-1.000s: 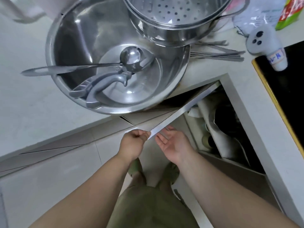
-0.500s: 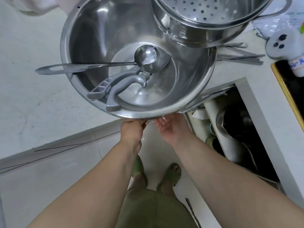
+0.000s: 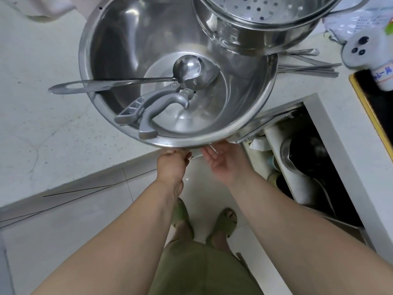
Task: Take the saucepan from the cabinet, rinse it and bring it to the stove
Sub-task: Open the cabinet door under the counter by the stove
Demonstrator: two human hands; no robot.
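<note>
The saucepan (image 3: 297, 154) is seen inside the open cabinet (image 3: 331, 167), dark, beside a white pipe (image 3: 282, 150). The cabinet door (image 3: 263, 124) is gripped at its edge by the clenched left hand (image 3: 172, 165); the right hand (image 3: 225, 162) is held loose beside it, grasping nothing. The overhanging bowl (image 3: 255, 116) above both hands could be knocked, spilling its ladle (image 3: 127, 84) and scissors (image 3: 153, 109).

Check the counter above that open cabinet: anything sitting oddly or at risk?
Yes. The big steel bowl appears to jut past the counter edge, right above both hands, left hand and right hand, at the cabinet door. A steamer pot overlaps its far rim, and a ladle handle pokes over its left rim.
</note>
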